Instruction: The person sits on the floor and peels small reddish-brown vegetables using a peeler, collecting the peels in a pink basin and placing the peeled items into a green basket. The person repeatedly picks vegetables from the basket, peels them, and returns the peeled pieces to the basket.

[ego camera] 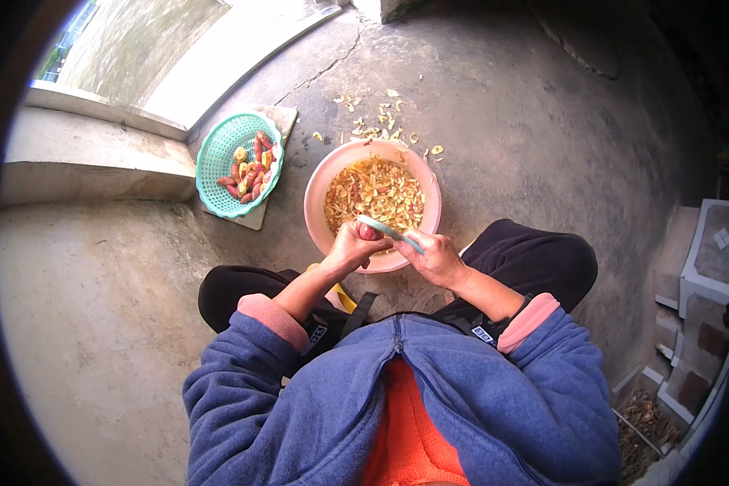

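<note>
My left hand (349,246) grips a red-skinned root (369,231), which looks like a sweet potato. In my right hand (435,258) is a flat, pale green hand tool (390,231), seemingly a slicer or peeler. Its far end lies across the top of the root; the blade cannot be made out. Both hands are over the near rim of a pink plastic basin (318,200). Many thin yellowish slices (376,191) fill the bottom of the basin, some with reddish skin at the edge.
Left of the basin, a turquoise perforated plastic basket (219,155) holds several red roots (252,179), some cut. It stands on a flat slab (252,220). Loose slices (386,118) lie on the concrete floor (492,140) beyond the basin. Tiled blocks (708,255) stand at far right.
</note>
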Motion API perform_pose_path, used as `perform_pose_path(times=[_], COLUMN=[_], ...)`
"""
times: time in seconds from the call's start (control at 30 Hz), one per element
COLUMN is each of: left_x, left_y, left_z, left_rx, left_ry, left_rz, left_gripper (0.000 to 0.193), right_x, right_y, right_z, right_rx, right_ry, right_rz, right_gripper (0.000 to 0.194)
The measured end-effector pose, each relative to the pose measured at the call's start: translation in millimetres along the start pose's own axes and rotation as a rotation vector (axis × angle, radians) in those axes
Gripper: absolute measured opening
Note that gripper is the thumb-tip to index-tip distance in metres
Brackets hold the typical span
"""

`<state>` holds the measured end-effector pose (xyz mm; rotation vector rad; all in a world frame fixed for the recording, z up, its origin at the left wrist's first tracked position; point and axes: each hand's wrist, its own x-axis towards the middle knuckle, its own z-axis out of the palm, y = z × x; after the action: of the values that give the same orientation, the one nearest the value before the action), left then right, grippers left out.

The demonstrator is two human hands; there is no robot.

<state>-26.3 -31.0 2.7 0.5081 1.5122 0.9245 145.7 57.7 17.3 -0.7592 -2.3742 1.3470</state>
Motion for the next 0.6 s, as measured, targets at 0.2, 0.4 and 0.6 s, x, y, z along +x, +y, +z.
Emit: perform_pose_path(times=[0.2,0.4,0.6], left_x=[8.2,11.0,14.9], left_y=[-13.4,-20.7,-10.7], left_z=[0.7,1.4,-0.7], left_rx=[0.041,0.084,0.020], left_ry=[0.006,0.074,0.113], left_rz=[0.173,0.208,0.246], left_gripper=[0.010,0.017,0.030], right_x=[2.2,-0.4,1.4], right_y=[1.1,15.6,43.2], right_z=[2.4,11.8,21.7], right_rx=[-0.114,-0.157,-0.037], right_ry=[-0.009,-0.014,-0.201], right_rz=[-0.070,-0.062,0.296], right_gripper=[0.022,0.021,0.030])
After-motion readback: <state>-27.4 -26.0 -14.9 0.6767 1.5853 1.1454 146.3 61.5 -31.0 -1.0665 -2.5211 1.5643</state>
